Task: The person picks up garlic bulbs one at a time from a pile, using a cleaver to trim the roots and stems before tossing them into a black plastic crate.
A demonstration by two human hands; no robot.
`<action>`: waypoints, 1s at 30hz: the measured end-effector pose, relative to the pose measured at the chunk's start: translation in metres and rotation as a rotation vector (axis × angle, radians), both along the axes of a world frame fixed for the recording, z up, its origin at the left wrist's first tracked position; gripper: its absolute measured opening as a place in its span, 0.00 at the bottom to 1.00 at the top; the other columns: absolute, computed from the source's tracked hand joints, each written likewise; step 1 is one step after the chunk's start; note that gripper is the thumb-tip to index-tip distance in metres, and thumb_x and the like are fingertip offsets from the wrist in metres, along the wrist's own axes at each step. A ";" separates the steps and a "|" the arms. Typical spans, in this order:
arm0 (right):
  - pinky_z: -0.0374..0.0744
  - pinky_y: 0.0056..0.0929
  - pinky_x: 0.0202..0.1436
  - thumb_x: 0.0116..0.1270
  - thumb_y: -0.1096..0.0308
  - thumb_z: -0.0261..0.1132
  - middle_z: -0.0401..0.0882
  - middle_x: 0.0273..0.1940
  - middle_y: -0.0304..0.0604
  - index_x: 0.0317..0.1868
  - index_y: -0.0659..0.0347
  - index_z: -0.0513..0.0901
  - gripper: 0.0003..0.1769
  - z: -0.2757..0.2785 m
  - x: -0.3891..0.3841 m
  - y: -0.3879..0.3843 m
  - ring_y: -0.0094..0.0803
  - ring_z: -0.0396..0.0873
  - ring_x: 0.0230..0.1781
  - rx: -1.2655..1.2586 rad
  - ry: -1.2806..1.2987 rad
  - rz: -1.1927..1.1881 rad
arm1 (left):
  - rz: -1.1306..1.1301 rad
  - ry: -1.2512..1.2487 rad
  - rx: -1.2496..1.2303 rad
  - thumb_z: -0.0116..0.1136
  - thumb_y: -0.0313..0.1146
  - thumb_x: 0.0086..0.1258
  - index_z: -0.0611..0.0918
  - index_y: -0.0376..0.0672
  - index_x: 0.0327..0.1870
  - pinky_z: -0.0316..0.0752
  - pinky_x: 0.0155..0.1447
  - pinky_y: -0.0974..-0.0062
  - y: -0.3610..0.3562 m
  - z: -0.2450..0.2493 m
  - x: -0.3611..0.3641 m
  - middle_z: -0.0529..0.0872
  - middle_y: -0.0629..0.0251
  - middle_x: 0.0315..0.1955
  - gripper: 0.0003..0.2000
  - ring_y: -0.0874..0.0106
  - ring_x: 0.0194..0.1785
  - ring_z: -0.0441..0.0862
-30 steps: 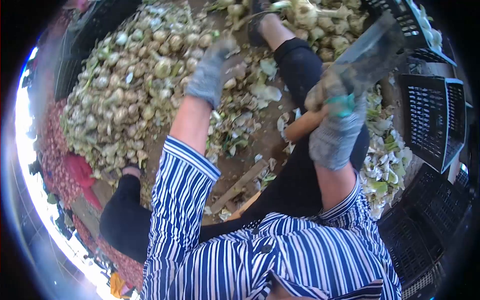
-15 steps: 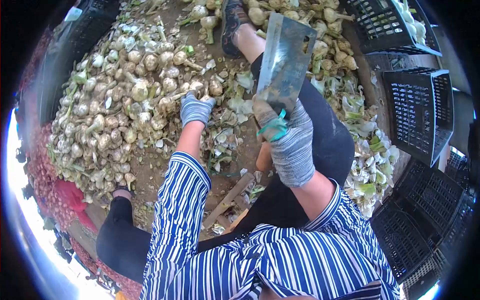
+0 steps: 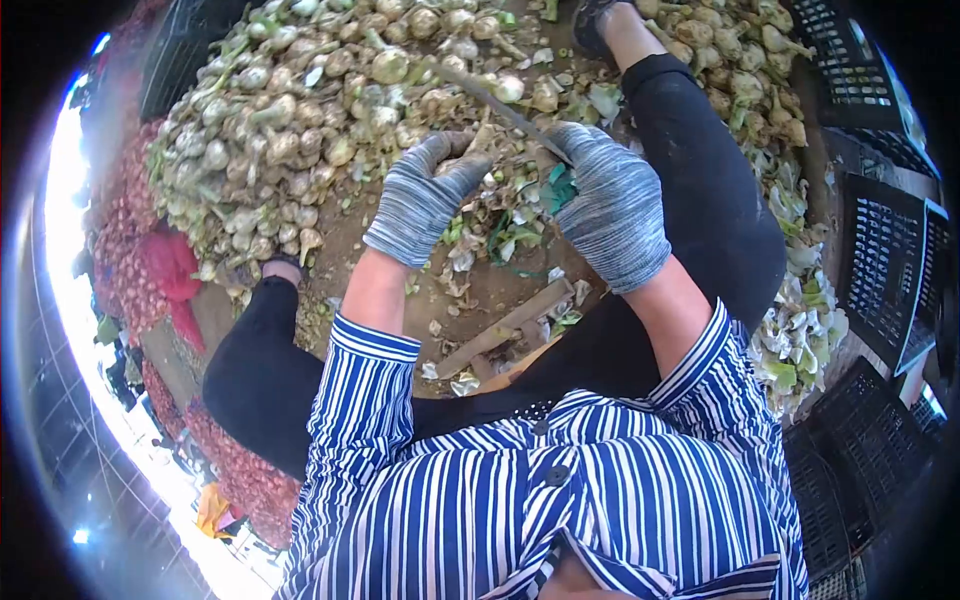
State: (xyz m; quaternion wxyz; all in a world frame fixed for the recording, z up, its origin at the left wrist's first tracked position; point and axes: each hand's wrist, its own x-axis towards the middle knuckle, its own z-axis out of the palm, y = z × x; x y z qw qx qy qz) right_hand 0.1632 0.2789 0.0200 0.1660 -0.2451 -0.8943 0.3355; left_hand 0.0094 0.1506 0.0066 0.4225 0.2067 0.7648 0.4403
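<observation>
My right hand (image 3: 612, 205), in a grey knit glove, is closed round the handle of a cleaver (image 3: 497, 108). The blade shows nearly edge-on, slanting up and left over the pile. Green cloth (image 3: 557, 188) is tied at the grip. My left hand (image 3: 425, 195), gloved alike, is curled round a garlic bulb (image 3: 484, 140), mostly covered by the fingers, its pale stalk showing near the blade. Beyond both hands lies a large heap of garlic bulbs (image 3: 290, 120) with stalks on the ground.
Black plastic crates (image 3: 880, 265) stand along the right side. Another garlic heap (image 3: 735, 50) lies beyond my right leg, with peelings (image 3: 800, 335) beside it. Wood strips (image 3: 505, 330) lie between my legs. Red net sacks (image 3: 130, 250) are at the left.
My left hand has come back from the heap with a garlic bulb. My right hand has lowered and turned the cleaver from broadside to edge-on, bringing it beside the left hand. The view has shifted.
</observation>
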 end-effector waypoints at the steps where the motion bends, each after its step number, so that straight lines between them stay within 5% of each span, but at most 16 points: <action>1: 0.77 0.36 0.37 0.54 0.72 0.64 0.80 0.33 0.49 0.43 0.61 0.79 0.14 0.000 -0.004 -0.005 0.45 0.78 0.31 0.018 -0.027 0.029 | -0.040 0.153 0.023 0.63 0.34 0.61 0.81 0.34 0.44 0.75 0.47 0.76 -0.004 0.002 0.002 0.85 0.61 0.37 0.15 0.72 0.38 0.81; 6: 0.75 0.40 0.39 0.57 0.72 0.60 0.79 0.32 0.50 0.39 0.59 0.79 0.09 0.007 -0.010 -0.021 0.47 0.78 0.33 0.065 -0.155 0.089 | -0.157 0.633 0.118 0.63 0.35 0.60 0.82 0.34 0.39 0.76 0.44 0.72 -0.012 0.015 0.008 0.84 0.54 0.32 0.13 0.67 0.36 0.82; 10: 0.75 0.41 0.35 0.57 0.71 0.60 0.79 0.29 0.51 0.40 0.59 0.78 0.09 -0.015 -0.006 -0.022 0.47 0.79 0.31 0.046 -0.166 0.062 | 0.127 0.254 0.030 0.63 0.35 0.60 0.83 0.35 0.36 0.76 0.42 0.73 -0.015 0.046 0.010 0.83 0.58 0.27 0.11 0.68 0.33 0.81; 14: 0.76 0.40 0.32 0.57 0.70 0.60 0.79 0.26 0.52 0.40 0.61 0.78 0.10 -0.025 -0.013 -0.019 0.48 0.79 0.29 -0.074 -0.286 0.015 | -0.008 1.065 0.241 0.66 0.32 0.57 0.83 0.35 0.38 0.74 0.38 0.80 -0.029 0.049 -0.022 0.80 0.63 0.32 0.12 0.75 0.35 0.78; 15: 0.76 0.41 0.34 0.57 0.69 0.61 0.79 0.28 0.53 0.40 0.61 0.78 0.11 -0.022 -0.015 -0.020 0.48 0.80 0.30 -0.124 -0.271 0.010 | 0.098 0.844 0.232 0.68 0.31 0.55 0.84 0.35 0.40 0.73 0.44 0.78 -0.029 0.054 -0.015 0.80 0.63 0.36 0.13 0.75 0.39 0.77; 18: 0.77 0.39 0.36 0.56 0.67 0.61 0.80 0.30 0.56 0.43 0.63 0.78 0.15 -0.044 -0.010 -0.027 0.48 0.80 0.32 -0.345 -0.112 -0.026 | 0.086 1.130 0.228 0.67 0.29 0.56 0.84 0.36 0.40 0.73 0.43 0.78 -0.034 0.045 -0.016 0.80 0.65 0.36 0.12 0.77 0.39 0.77; 22: 0.78 0.37 0.39 0.56 0.65 0.62 0.81 0.33 0.57 0.47 0.63 0.79 0.18 -0.046 -0.011 -0.033 0.47 0.81 0.32 -0.508 -0.073 -0.078 | 0.486 -0.052 0.461 0.64 0.29 0.59 0.82 0.40 0.41 0.75 0.32 0.83 -0.029 0.023 -0.004 0.79 0.67 0.35 0.09 0.76 0.32 0.79; 27: 0.78 0.38 0.40 0.57 0.65 0.62 0.81 0.33 0.56 0.46 0.63 0.78 0.17 -0.023 -0.008 -0.032 0.48 0.81 0.34 -0.469 -0.159 -0.124 | 0.370 -0.528 0.332 0.56 0.26 0.62 0.68 0.36 0.57 0.83 0.39 0.72 -0.029 -0.009 0.013 0.80 0.58 0.43 0.21 0.68 0.38 0.82; 30: 0.78 0.34 0.33 0.56 0.69 0.64 0.80 0.29 0.51 0.49 0.61 0.78 0.19 -0.020 -0.005 -0.034 0.41 0.80 0.27 -0.242 -0.210 -0.056 | 0.197 -0.462 0.290 0.58 0.28 0.61 0.68 0.35 0.58 0.82 0.41 0.72 -0.030 -0.008 0.018 0.80 0.60 0.42 0.24 0.68 0.41 0.82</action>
